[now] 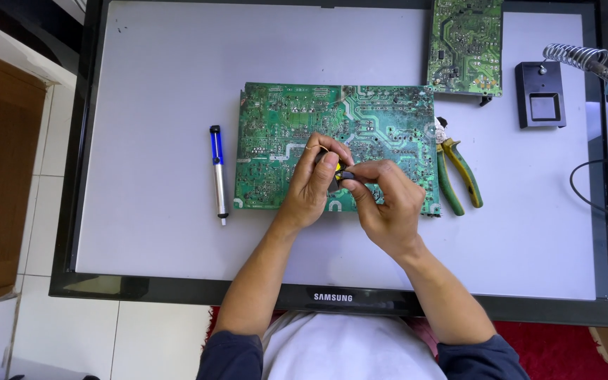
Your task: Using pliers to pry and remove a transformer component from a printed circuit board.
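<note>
While both hands meet over the near middle of the large green circuit board (332, 144), I see a small black and yellow part (341, 173) pinched between them, just above the board's solder side. My left hand (312, 184) is curled, its fingertips closed round the part's left end; my right hand (386, 200) grips the right end with thumb and forefinger, closed tight. I cannot tell whether the part is free of the board or touching it, so I judge the work to be mid-way: the piece is in hand, but nothing shows it seated or removed.

Left of the board lies a blue and silver desoldering pump (217, 172), untouched. Just right of the board lie green-handled cutters (457, 176). Farther right stands a black soldering iron stand (543, 95) with its coil, and a smaller green board (466, 46) lies at the far edge. All rest on a pale flat screen panel (149, 105) serving as bench.
</note>
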